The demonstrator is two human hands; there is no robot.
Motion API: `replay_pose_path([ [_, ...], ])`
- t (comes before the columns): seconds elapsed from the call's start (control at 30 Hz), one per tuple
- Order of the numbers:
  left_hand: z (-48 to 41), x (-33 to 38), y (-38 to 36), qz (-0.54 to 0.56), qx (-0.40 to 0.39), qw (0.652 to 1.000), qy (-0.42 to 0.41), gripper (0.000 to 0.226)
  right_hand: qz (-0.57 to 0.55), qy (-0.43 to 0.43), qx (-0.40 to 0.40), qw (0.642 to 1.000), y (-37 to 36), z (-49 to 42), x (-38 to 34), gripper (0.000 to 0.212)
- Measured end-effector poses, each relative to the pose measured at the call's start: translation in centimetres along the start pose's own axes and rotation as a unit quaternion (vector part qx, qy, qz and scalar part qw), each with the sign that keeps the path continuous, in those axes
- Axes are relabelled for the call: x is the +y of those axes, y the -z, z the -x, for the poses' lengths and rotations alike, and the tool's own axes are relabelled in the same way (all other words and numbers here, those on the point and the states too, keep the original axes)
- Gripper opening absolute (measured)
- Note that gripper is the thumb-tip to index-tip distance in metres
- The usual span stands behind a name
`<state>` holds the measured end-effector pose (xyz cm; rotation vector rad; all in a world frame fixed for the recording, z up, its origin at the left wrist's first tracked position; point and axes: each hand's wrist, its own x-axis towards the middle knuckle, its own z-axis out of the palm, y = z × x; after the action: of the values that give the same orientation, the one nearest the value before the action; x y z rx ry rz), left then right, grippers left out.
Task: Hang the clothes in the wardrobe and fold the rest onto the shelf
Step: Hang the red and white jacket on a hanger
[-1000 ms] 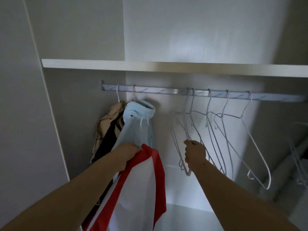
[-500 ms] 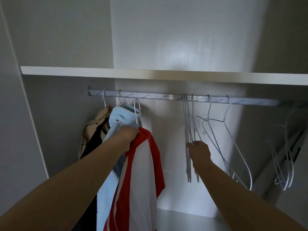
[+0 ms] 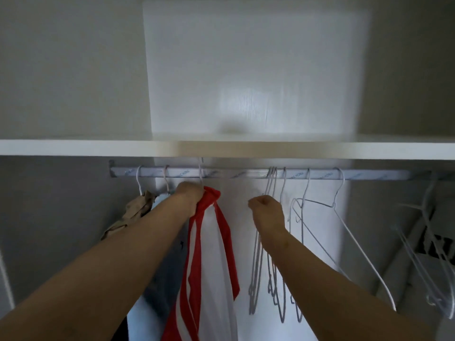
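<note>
Your left hand (image 3: 189,196): grips one red-and-white fabric garment (image 3: 211,267).
Your right hand (image 3: 267,212): fingers curled; hold unclear.
Silver metal rail (image 3: 241,174): three hung garments (image 3: 140,207), about six empty white wire hangers (image 3: 270,178).

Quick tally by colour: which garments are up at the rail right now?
Beige garment: 1
Light blue garment: 1
Red-and-white garment: 1, gripped by the left hand
Total: 3
The dark fabric low on the left may be a fourth; I cannot tell.
</note>
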<state>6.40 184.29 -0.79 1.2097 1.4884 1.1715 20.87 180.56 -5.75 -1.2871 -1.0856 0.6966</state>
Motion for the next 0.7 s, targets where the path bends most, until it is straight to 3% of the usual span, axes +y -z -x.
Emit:
replay_pose_path([
  [0.13, -2.9, -0.5, 0.4, -0.037, -0.025, 0.999, -0.018, 0.013, -0.009, -0.027, -0.026, 0.999, -2.2, -0.8, 0.5, 0.018],
  [0.2, -4.2, -1.7, 0.4, -0.1, -0.004, 0.995, -0.003, 0.029, 0.002, -0.036, -0.029, 0.999, -2.9, -1.0, 0.7, 0.015],
  [0.27, -5.2, -3.1, 0.5, -0.159, 0.007, 0.987, 0.031, 0.029, -0.001, -0.04, -0.032, 0.999, -3.4, -1.1, 0.9, 0.014],
  [0.53, -7.2, -4.9, 0.9, -0.156, -0.006, 0.987, 0.047, 0.023, 0.006, -0.104, -0.044, 0.994, -5.9, 0.1, 3.0, 0.011],
  [0.63, -7.2, -5.5, 1.0, -0.182, -0.005, 0.983, 0.008, 0.023, 0.009, -0.117, -0.04, 0.992, -6.1, 0.7, 3.4, 0.015],
  [0.7, -6.2, -6.1, 1.0, -0.199, -0.014, 0.978, -0.059, 0.009, 0.007, -0.129, -0.04, 0.991, -6.2, 1.5, 3.7, 0.015],
])
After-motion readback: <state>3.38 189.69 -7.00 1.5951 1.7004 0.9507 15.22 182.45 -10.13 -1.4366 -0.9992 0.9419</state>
